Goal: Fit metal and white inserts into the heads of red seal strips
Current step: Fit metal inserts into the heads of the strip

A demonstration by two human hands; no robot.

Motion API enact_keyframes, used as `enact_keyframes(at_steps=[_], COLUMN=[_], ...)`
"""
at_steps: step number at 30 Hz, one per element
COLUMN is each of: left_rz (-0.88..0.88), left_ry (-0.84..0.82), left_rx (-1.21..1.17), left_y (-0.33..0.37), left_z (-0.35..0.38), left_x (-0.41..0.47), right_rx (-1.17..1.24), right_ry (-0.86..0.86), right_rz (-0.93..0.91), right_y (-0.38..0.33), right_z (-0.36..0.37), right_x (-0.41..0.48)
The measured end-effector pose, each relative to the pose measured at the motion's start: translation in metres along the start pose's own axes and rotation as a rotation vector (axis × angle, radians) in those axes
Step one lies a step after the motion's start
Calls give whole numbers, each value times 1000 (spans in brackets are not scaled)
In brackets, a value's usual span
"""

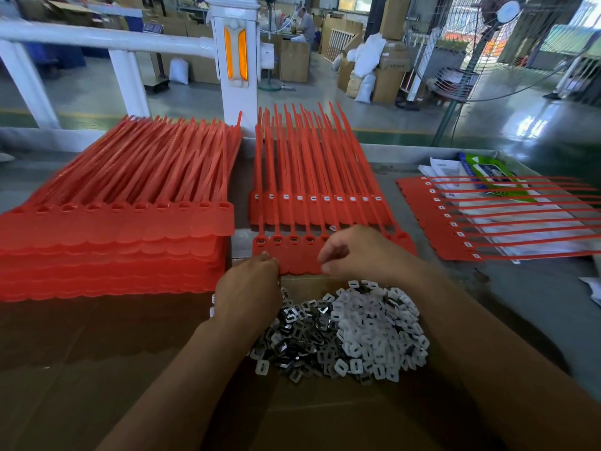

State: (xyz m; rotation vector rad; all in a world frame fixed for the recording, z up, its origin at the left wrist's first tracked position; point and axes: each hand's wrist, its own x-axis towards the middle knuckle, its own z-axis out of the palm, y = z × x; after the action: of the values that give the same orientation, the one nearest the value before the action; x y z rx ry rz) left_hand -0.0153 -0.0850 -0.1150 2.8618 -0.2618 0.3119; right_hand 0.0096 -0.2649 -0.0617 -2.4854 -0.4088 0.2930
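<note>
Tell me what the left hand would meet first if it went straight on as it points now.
Probably the near red strip sheet: the left hand points away from the person, fingertips at its near edge. Contact is unclear.

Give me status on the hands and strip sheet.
Left hand at near edge of front strip sheet, right hand over its heads; grips unclear. Metal inserts, white inserts piled between forearms; nothing blocking.
</note>
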Motion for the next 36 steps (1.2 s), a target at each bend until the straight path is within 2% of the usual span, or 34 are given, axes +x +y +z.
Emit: enact_keyframes(at_steps=[3, 6, 23, 36], left_rz=[-8, -9, -5, -22], left_ry=[0, -1, -14, -20], left_rx=[1, 6, 15, 0], left_y=[0, 0, -1, 0], left_z=[0, 0, 1, 1], left_x=[0, 0, 1, 1], right_rx=[-57, -118, -459, -418], right_ry=[-136, -180, -183, -208], right_rz=[-56, -93, -123, -137], right_y=[-12, -18, -24, -21], right_z=[7, 15, 35, 31], right_x=[-8, -9, -13, -16])
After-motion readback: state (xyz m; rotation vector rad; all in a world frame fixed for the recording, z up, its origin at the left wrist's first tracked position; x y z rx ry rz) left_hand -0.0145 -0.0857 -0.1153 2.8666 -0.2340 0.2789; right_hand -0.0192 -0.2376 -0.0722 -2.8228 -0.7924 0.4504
